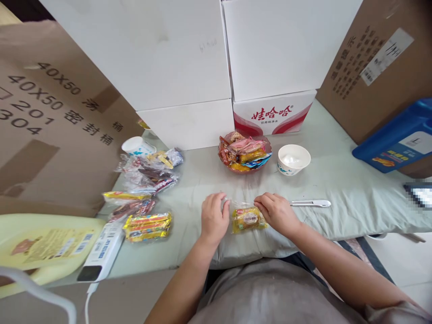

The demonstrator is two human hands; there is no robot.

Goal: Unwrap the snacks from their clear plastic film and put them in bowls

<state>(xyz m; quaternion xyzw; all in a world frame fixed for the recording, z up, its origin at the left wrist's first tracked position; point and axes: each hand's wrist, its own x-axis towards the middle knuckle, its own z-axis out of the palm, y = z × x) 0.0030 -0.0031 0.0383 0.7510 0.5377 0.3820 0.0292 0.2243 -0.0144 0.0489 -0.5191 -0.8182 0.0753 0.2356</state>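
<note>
Taking the packet [249, 220] as centre, the bars [148, 227] lie at nine o'clock and the wrapped pile [153, 177] at ten, probably kept aside to leave my arms room. My left hand [214, 218], just beside the packet at nine, is half curled, thumb and fingers slightly parted; I can't tell whether it grips the clear edge. The heaped bowl [245, 155] sits at twelve, handy for both hands. The packet rests on the bench [195, 180] between them. My right hand [276, 213], at two, seems to pinch its upper corner, likely for steadiness. Beyond are a cup [293, 159] at one and a cutter [313, 204] at three.
</note>
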